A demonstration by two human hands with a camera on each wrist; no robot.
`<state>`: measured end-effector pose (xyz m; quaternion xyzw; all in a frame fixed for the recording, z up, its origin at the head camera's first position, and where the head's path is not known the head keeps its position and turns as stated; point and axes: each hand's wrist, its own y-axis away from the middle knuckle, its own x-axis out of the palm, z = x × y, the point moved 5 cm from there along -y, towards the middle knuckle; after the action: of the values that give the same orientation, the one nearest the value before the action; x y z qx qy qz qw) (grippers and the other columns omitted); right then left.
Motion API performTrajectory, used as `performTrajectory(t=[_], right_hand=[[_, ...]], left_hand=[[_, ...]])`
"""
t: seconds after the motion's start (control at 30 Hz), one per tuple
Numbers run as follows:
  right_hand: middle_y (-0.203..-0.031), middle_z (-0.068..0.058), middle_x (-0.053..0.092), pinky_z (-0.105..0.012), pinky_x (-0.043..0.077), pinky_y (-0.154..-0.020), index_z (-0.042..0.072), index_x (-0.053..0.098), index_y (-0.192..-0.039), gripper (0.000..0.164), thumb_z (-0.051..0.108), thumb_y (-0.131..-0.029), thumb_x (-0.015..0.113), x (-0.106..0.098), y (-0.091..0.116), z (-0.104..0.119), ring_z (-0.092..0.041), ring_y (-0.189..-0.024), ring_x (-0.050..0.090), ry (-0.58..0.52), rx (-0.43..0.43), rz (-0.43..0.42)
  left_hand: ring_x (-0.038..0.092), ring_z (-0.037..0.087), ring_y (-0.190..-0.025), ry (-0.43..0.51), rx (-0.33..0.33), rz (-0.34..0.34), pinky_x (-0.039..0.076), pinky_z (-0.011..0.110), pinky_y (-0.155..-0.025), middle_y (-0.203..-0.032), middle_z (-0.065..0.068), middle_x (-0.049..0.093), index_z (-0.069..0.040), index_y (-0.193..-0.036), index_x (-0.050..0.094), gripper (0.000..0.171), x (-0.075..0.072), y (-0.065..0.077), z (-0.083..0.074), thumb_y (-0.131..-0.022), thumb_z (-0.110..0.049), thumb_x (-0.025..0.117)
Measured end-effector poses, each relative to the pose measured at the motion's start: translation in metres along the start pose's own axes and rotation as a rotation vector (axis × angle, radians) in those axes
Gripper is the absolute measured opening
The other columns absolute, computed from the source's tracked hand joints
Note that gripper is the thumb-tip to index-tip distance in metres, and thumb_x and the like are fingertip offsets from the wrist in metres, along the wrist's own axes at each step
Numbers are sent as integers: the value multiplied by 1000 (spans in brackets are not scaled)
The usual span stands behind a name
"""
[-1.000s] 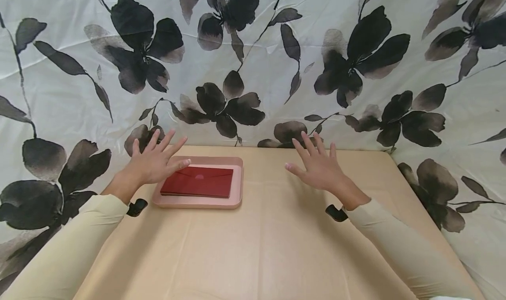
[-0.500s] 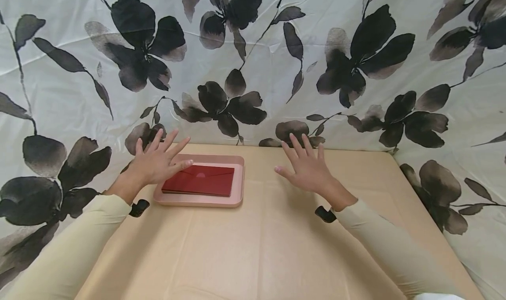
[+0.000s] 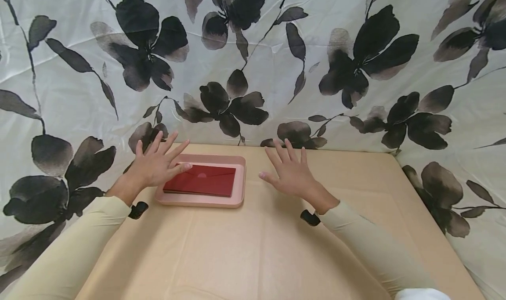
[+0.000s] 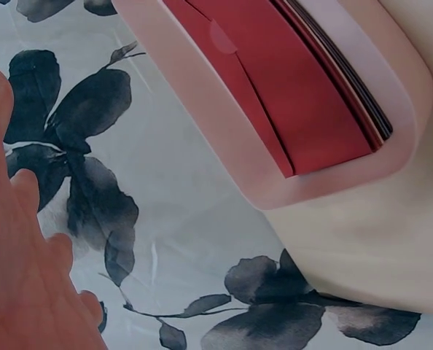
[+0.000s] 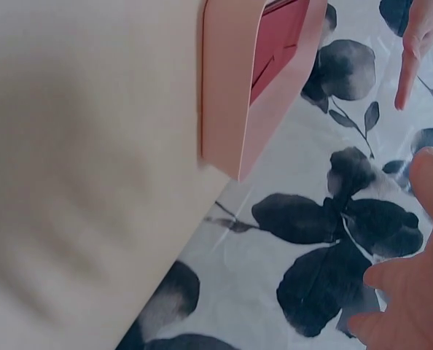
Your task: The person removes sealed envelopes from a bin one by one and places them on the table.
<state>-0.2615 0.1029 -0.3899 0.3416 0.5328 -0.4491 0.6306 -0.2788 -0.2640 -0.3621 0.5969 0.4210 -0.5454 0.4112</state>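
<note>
A pink tray (image 3: 239, 177) with raised walls sits at the back left of the table. In it lies a stack of envelopes, a red envelope (image 3: 201, 181) with a round seal on top; darker edges show beneath it in the left wrist view. My left hand (image 3: 152, 166) hovers over the tray's left end, fingers spread, its thumb overlapping the envelope's corner in the head view. To the right of the tray my right hand (image 3: 290, 175) hangs above the table with fingers spread, holding nothing. Both hands appear in the right wrist view.
The beige table (image 3: 253, 256) ends at a back edge just behind the tray. A white cloth (image 3: 292, 71) with dark flowers hangs behind it and along the sides. A black wrist camera (image 3: 310, 218) sits under the right wrist, another black camera (image 3: 138, 210) under the left.
My right hand has moved left toward the tray, its fingers still spread. The left hand stays almost in place, and the tray and envelopes have not moved.
</note>
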Motion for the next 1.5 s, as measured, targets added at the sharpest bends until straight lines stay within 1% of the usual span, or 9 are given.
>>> performTrajectory(t=[0.3, 0.43, 0.5, 0.67, 0.77, 0.97, 1.17, 1.37, 1.5], right_hand=[[-178, -5, 3, -76, -2, -122, 24, 21, -168, 85, 71, -100, 44, 11, -8, 16, -35, -164, -7, -23, -15, 14], [-179, -4, 2, -76, -2, -122, 26, 21, -168, 85, 72, -100, 43, 16, -13, 24, -35, -164, -7, -43, -17, 13], [-179, -3, 1, -75, -3, -123, 27, 20, -168, 85, 71, -100, 44, 18, -15, 30, -35, -164, -8, -56, -17, 28], [-179, -4, 1, -74, -3, -124, 27, 19, -169, 85, 69, -100, 46, 21, -19, 39, -34, -164, -9, -43, -17, 48], [-179, -4, 2, -74, -2, -124, 28, 18, -169, 84, 70, -100, 44, 25, -21, 42, -34, -164, -9, -20, -15, 52], [-179, -4, 1, -74, -5, -123, 28, 17, -169, 84, 70, -101, 43, 34, -25, 49, -36, -164, -9, -50, -31, 66], [-178, -6, 4, -75, -1, -123, 28, 19, -168, 85, 74, -100, 40, 37, -29, 54, -37, -164, -4, -45, -45, 41], [-178, -5, 4, -73, -1, -124, 29, 19, -168, 84, 73, -99, 41, 42, -34, 62, -37, -164, -4, -56, -47, 52], [-178, -5, 4, -73, 0, -125, 30, 19, -168, 84, 73, -100, 42, 48, -36, 68, -37, -164, -2, -75, -51, 61]], left_hand=[[-2, 51, -160, 6, -2, -1, -5, 85, -113, -178, 12, 3, -30, -168, 19, 84, 5, 1, 3, -99, -74, 41], [-4, 51, -160, -11, -6, -1, -4, 85, -114, -178, 12, 1, -31, -168, 17, 86, 11, 0, 6, -99, -75, 40], [-4, 51, -160, -19, -11, 0, -3, 85, -114, -178, 12, 0, -31, -168, 16, 86, 14, 1, 9, -99, -75, 40], [-5, 50, -160, -25, -9, -19, -4, 84, -115, -178, 10, 1, -30, -168, 18, 85, 20, 0, 14, -99, -75, 40], [-5, 49, -161, -26, -8, -31, -4, 84, -115, -178, 10, 1, -30, -168, 19, 85, 23, 0, 18, -99, -75, 39], [-6, 50, -160, -35, -10, -24, -4, 84, -115, -178, 10, 0, -29, -168, 18, 83, 28, 0, 22, -100, -73, 38], [-6, 50, -160, -13, -8, -30, -3, 84, -115, -178, 11, 3, -30, -168, 19, 82, 30, -1, 23, -100, -73, 39], [-5, 50, -160, 9, -12, -23, -3, 82, -117, -178, 12, 4, -33, -168, 16, 82, 35, 1, 27, -100, -73, 40], [-6, 50, -160, 13, -20, -23, -1, 81, -118, -178, 13, 4, -31, -168, 18, 82, 40, 4, 30, -101, -72, 41]])
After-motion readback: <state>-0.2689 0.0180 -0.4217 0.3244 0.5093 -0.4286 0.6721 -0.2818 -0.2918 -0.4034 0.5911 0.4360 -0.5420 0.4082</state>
